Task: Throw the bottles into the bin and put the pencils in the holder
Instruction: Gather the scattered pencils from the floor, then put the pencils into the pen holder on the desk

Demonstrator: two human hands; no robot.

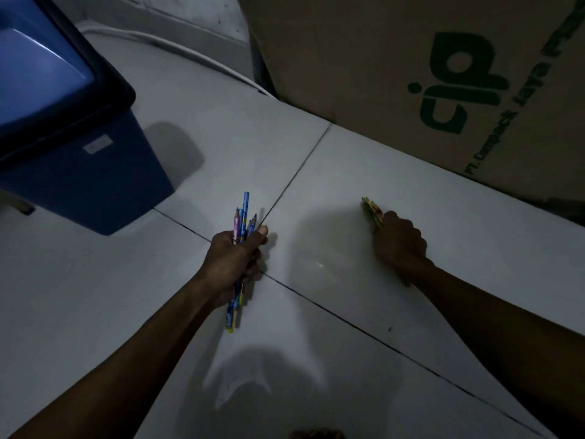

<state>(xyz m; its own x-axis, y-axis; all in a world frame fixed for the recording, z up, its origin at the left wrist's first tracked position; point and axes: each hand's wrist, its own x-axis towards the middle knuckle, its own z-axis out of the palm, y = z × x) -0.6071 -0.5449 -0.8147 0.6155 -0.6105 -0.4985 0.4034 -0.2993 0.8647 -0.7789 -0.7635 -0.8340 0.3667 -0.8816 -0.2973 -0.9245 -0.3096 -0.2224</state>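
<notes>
Several pencils (241, 223) sit fisted in my left hand (235, 251). My right hand (399, 240) grips a yellow bunch (373, 212) on the floor. Can't see inside the blue bin (72, 166).

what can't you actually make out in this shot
- Head view: inside of the blue bin, cut off by the left edge.
- Pencil count in the left hand: the grip hides the middles.
- Pencils under the right hand: mostly covered, dim.
- Holder and bottles: none in frame.
- Small print on the cardboard box: blurred.
</notes>
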